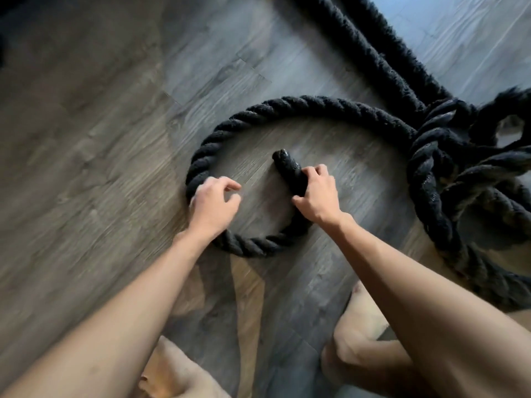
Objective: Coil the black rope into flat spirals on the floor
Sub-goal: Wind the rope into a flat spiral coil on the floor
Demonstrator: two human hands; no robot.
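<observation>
On the grey wood-plank floor [115, 124], the left hand [214, 203] rests with loosely curled fingers on the loop's left side of the thick black twisted rope [287, 106]. The right hand [316, 193] grips the rope's end inside the loop. Loose coils pile at right.

Grey-brown wood-look plank floor [109, 116] across the whole view, grain running in long streaks, board seams visible as thin lines. Paler and bluish at the upper right corner, under brighter light; darker toward the upper left corner. A dark shape at the far left upper edge, too dim to identify. Warm tan patches on the planks near the lower middle, sharp-edged like patches of light. Bare knees [353, 349] and legs along the bottom edge, bent, low over the planks, one at lower left, one at lower right. Left side of the view blurred.
</observation>
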